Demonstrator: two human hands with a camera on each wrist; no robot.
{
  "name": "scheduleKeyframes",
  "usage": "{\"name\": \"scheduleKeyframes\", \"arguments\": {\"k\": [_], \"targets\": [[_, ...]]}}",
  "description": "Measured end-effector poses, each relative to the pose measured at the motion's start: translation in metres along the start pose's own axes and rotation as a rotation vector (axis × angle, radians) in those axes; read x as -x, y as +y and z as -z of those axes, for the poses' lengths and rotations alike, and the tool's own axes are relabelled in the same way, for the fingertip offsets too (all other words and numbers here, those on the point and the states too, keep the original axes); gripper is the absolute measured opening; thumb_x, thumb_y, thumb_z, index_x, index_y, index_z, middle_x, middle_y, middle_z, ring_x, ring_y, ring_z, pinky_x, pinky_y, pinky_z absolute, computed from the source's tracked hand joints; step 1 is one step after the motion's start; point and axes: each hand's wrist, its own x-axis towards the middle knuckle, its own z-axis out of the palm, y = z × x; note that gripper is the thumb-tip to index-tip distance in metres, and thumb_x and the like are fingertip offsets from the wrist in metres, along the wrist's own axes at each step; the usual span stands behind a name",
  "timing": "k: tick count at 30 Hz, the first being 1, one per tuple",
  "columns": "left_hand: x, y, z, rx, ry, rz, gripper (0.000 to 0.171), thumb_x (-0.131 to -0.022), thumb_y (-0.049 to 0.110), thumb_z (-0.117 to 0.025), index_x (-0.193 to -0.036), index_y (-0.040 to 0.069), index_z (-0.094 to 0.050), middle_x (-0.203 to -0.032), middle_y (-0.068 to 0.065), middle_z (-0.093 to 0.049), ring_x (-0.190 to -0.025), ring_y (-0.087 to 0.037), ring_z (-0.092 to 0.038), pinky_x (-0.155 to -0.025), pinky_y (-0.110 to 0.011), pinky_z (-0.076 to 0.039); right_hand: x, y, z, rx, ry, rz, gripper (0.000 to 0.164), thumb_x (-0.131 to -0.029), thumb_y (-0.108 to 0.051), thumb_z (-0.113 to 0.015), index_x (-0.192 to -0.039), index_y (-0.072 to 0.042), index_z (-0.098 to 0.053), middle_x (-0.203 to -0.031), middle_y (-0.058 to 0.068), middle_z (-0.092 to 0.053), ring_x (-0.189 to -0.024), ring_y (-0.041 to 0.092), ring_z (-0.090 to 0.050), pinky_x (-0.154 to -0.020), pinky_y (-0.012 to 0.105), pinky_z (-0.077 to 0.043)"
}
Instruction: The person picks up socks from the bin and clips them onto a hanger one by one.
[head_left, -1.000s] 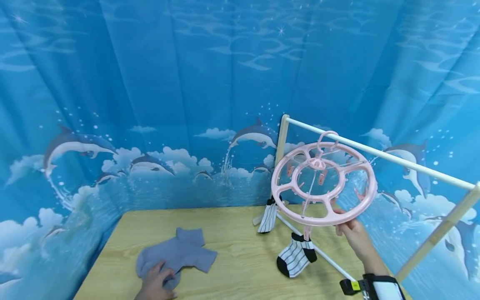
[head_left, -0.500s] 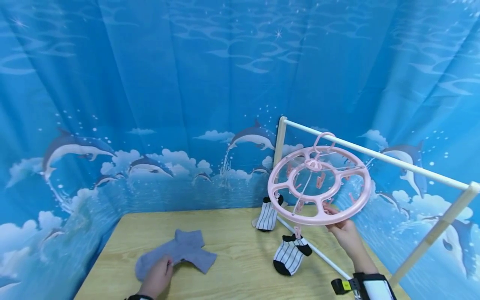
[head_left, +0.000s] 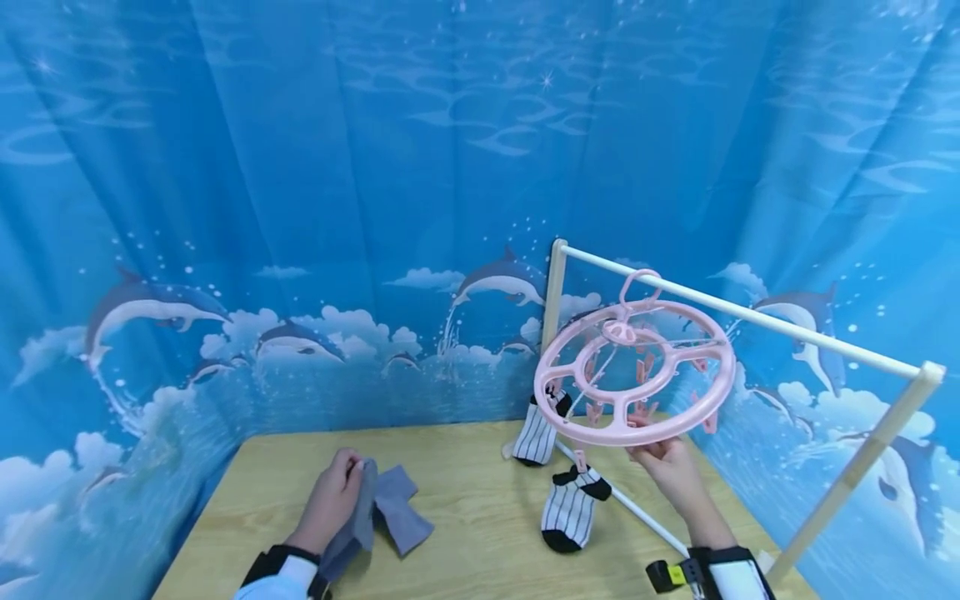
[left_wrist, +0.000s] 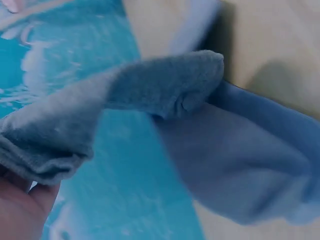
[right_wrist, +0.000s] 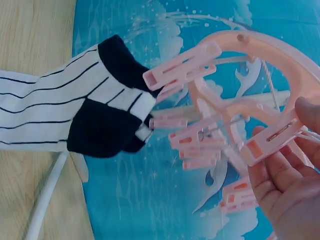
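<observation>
My left hand [head_left: 333,496] grips a grey sock [head_left: 360,512] by one end, raised above the table; in the left wrist view this sock [left_wrist: 160,87] droops across. A second grey sock [head_left: 403,508] lies on the tabletop just beyond it. At the right, a pink round clip hanger [head_left: 637,433] hooks over a white rod. Under its near rim, my right hand [head_left: 671,471] pinches a pink clothespin [right_wrist: 272,141] between thumb and fingers. A striped black-and-white sock [head_left: 572,510] hangs from another clip [right_wrist: 182,65], and a similar striped sock [head_left: 536,435] hangs farther back.
The rack has a white top rod [head_left: 757,318], wooden posts [head_left: 855,467] and a low white rod [head_left: 648,521]. Several unused pink clips dangle from the hanger. A dolphin-print curtain [head_left: 420,208] stands behind the wooden table [head_left: 465,475].
My left hand has picked one grey sock off the other and raised it. The hanger has turned and shifted slightly left, its striped sock moving along; my right hand stays at its rim.
</observation>
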Motion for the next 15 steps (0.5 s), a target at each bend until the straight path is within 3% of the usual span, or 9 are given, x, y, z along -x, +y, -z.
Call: {"name": "scheduleKeyframes", "arguments": {"k": [5,10,12,15], "targets": [[0.001,0.021,-0.005,0.134,0.018,-0.050,0.009,-0.096,0.006,-0.039,-0.099,0.000,-0.046,-0.072,-0.002,-0.041,-0.059,-0.006,-0.038,-0.051,-0.022,-0.036,0.001,-0.005,-0.015,0.046,-0.001,0.004,0.035,-0.081,0.012,-0.056,-0.115,0.015,-0.048,-0.093,-0.022,-0.062,-0.083,-0.006,-0.061,-0.066,0.015,-0.053],[0.009,0.033,-0.015,0.272,-0.011,0.038,0.008,-0.095,0.006,-0.039,-0.098,0.000,-0.044,-0.068,0.000,-0.036,-0.054,-0.006,-0.036,-0.047,-0.022,-0.034,-0.001,-0.012,-0.029,0.033,-0.012,-0.004,0.028,-0.081,0.009,-0.058,-0.104,-0.007,-0.057,-0.086,-0.018,-0.065,-0.077,-0.002,-0.062,-0.065,0.019,-0.054],[0.012,0.031,-0.021,0.277,-0.029,0.071,0.008,-0.095,0.005,-0.038,-0.098,0.000,-0.043,-0.068,0.001,-0.035,-0.054,-0.006,-0.036,-0.048,-0.021,-0.033,-0.002,-0.015,-0.035,0.025,-0.032,-0.016,0.027,-0.082,0.007,-0.059,-0.106,-0.005,-0.055,-0.086,-0.016,-0.066,-0.076,-0.001,-0.063,-0.064,0.020,-0.054],[0.016,0.023,-0.029,0.223,-0.094,0.108,0.013,-0.094,0.003,-0.036,-0.106,0.001,-0.041,-0.070,0.000,-0.036,-0.056,-0.008,-0.037,-0.049,-0.021,-0.033,-0.004,-0.017,-0.044,0.017,-0.069,-0.032,0.030,-0.083,0.004,-0.059,-0.111,0.011,-0.049,-0.089,-0.015,-0.065,-0.079,-0.001,-0.063,-0.067,0.020,-0.055]]}}
